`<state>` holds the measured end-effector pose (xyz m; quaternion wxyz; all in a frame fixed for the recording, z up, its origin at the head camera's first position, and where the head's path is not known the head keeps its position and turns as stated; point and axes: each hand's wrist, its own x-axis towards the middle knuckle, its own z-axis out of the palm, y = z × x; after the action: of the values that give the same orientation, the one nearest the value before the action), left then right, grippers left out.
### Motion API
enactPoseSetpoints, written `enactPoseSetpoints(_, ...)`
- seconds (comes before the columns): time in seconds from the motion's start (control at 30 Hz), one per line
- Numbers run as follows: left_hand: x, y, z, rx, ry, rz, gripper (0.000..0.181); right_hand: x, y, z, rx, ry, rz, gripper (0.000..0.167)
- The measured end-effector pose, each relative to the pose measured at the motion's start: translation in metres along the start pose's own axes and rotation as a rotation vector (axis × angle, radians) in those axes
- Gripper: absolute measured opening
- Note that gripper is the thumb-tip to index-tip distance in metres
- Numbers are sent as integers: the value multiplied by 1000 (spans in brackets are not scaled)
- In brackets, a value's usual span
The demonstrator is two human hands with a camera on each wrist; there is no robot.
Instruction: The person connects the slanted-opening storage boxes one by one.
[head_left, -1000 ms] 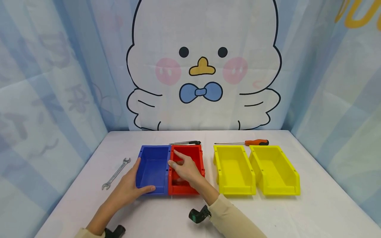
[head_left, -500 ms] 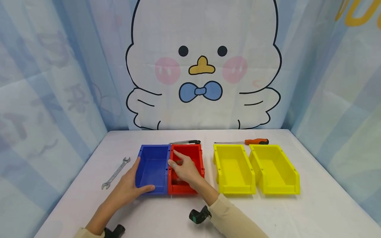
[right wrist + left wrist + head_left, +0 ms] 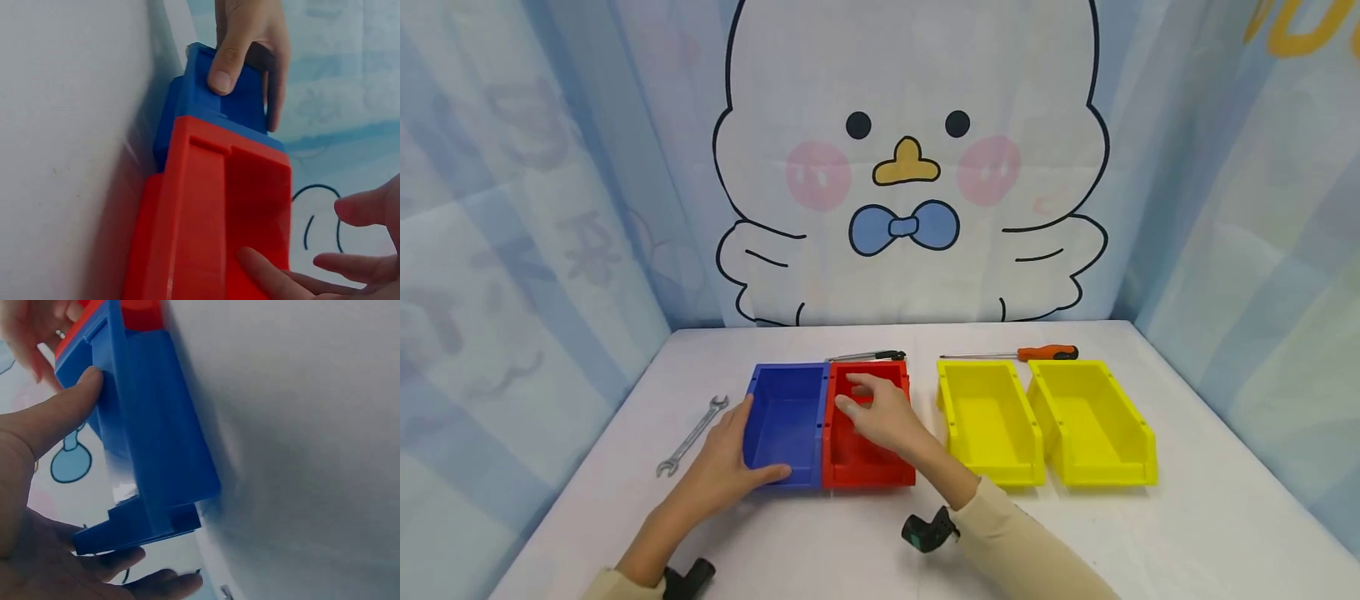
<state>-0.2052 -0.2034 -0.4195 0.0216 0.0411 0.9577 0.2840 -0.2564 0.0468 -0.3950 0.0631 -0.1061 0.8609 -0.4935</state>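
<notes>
Toward the left edge of the table [image 3: 820, 550], the blue bin [image 3: 785, 427] is gripped at its near left corner by the left hand [image 3: 721, 460]. Over the adjoining red bin [image 3: 859, 454], the right hand [image 3: 886, 414] is held loosely spread, nothing grasped.

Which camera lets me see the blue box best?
The head camera: it shows the blue box nearly whole, from above, with the left hand over one edge. The left wrist view shows its front close up; the right wrist view shows part, beyond the red box.
</notes>
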Motion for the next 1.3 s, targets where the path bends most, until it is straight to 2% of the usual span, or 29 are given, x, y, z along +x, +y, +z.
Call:
enactPoseSetpoints(0.07, 0, 3, 0, 40, 26, 29, 128, -3, -2, -11, 11, -18, -19, 55)
enactPoseSetpoints(0.17, -1, 8, 0, 122, 89, 108, 119, -6, -4, -30, 15, -18, -45, 53)
enactPoseSetpoints(0.27, 0, 15, 2, 185, 151, 186, 108, -11, -4, -53, 15, 1, -33, 50)
enactPoseSetpoints(0.4, 2, 27, 8, 164, 185, 244, 98, -14, 3, -85, 28, 18, 0, 50)
enactPoseSetpoints(0.5, 4, 35, 12, 114, 166, 268, 95, -16, 11, -107, 4, 43, 14, 50)
enactPoseSetpoints(0.63, 7, 44, 19, 29, 93, 268, 97, -22, 24, -134, -75, 99, 37, 50)
enactPoseSetpoints(0.77, 12, 49, 25, -57, 22, 245, 100, -29, 38, -158, -162, 144, 58, 50)
enactPoseSetpoints(0.9, 16, 52, 32, -83, -26, 217, 103, -36, 50, -177, -243, 167, 90, 51)
enactPoseSetpoints(1.07, 18, 54, 38, -101, -44, 208, 103, -39, 58, -189, -297, 176, 129, 52)
enactPoseSetpoints(1.3, 20, 54, 43, -100, -43, 215, 104, -39, 64, -191, -359, 153, 181, 54)
